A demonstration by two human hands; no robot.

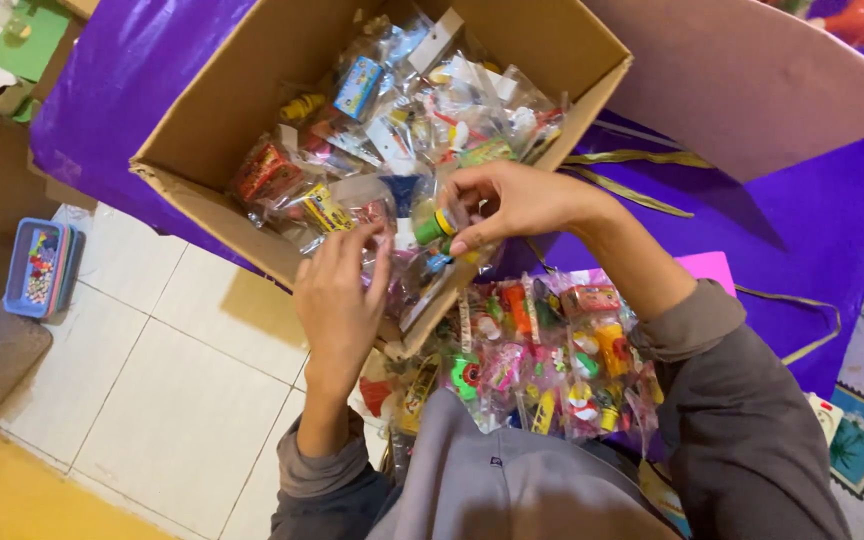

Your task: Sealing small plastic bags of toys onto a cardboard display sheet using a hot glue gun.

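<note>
An open cardboard box (197, 150) is tilted toward me and filled with several small toy packets in clear plastic bags (402, 130). My left hand (340, 300) rests at the box's near rim, fingers touching a clear packet. Over the same rim, my right hand (507, 200) pinches a clear packet with a small green and yellow toy (435, 226) in it. A pile of more clear toy packets (542, 350) lies on my lap, just below the box.
Purple cloth (802, 220) lies under and behind the box, with gold ribbon (632, 185) across it. A pink card flap (752, 80) rises at the upper right. A blue plastic container (40, 265) sits on the white tiled floor (172, 380) at left.
</note>
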